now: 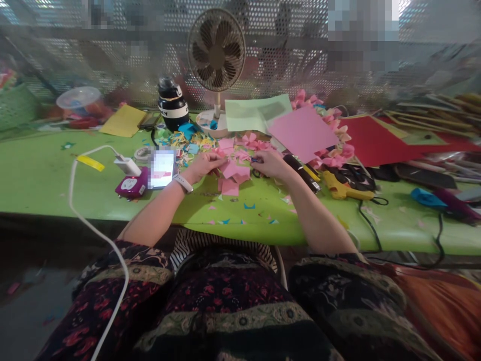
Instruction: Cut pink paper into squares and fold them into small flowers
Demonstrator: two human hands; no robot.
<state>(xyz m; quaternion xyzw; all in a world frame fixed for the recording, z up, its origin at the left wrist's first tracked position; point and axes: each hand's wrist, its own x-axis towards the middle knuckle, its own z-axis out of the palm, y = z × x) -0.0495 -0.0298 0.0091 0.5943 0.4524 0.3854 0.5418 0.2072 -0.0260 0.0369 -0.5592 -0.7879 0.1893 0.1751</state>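
Observation:
My left hand (205,165), wearing a white watch band, is closed with thumb and fingertips pinched at the edge of a pink paper piece (236,171). On the other side of the pink pieces, my right hand (271,163) is closed around a small dark object (257,160) whose kind I cannot make out. A dark looped thing shows just beneath those fingers. Folded pink paper pieces (250,140) lie behind both hands, and a pink square (230,187) lies in front.
A phone (163,168), a purple adapter (131,184) and a white charger stand left. Behind are a black bottle (173,108), a fan (216,52) and green paper (255,113). A yellow glue gun (345,188) lies right, by a black cylinder (300,171). Paper scraps cover the green table (48,170).

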